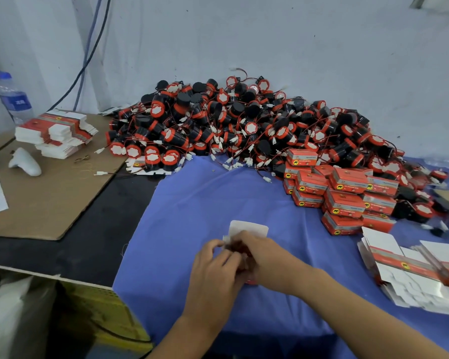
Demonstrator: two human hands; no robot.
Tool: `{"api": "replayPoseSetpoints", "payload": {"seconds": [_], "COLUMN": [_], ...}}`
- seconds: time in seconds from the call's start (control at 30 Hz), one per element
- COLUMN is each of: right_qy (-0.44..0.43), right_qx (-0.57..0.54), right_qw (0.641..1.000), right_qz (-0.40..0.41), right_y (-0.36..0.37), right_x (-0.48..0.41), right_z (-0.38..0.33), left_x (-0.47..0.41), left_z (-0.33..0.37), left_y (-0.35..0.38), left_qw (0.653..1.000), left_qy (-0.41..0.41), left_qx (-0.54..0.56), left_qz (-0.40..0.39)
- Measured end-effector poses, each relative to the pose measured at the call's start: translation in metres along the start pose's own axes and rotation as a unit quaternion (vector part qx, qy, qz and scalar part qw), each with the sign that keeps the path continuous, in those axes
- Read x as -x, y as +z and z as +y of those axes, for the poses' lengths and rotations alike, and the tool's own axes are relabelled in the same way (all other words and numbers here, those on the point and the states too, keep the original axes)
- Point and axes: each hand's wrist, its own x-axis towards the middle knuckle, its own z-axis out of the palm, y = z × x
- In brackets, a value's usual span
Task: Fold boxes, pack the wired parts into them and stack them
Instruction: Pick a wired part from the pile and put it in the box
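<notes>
Matt blue cloth (192, 203); glossy printed card boxes (345, 200); rough brown cardboard sheet (49, 198); clear plastic bottle (13, 99).

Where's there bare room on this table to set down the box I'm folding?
Bare blue cloth lies between the box you hold and the pile of wired parts, left of the stacked red boxes. The cardboard sheet's near part is bare too. Crowded: the back under that pile, and the right with those boxes and flat box blanks.

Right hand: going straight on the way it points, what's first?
The right hand points up-left: first the box it holds, then the left hand against it. Beyond, blue cloth; depth unclear.
</notes>
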Motion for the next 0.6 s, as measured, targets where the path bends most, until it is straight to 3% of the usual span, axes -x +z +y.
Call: {"api": "replayPoseSetpoints", "payload": {"seconds": [0.13,0.23,0.37,0.6], "right_qy": [0.018,0.033,0.064,0.123], "right_qx": [0.054,0.093,0.238,0.312], "right_qw": [0.994,0.982,0.952,0.925], "right_qz": [0.096,0.163,0.180,0.179], "right_y": [0.012,0.013,0.010,0.017], "right_x": [0.011,0.016,0.021,0.022], "right_z": [0.006,-0.001,-0.008,-0.014], "left_x": [-0.007,-0.020,-0.041,-0.061], "left_z": [0.002,0.006,0.008,0.005], "left_y": [-0.006,-0.012,-0.020,-0.018], "left_qw": [0.997,0.994,0.987,0.985], "left_qy": [-0.064,-0.039,-0.055,-0.048], "left_qx": [0.003,-0.046,-0.078,-0.064], "left_qz": [-0.047,-0.087,-0.129,-0.152]}}
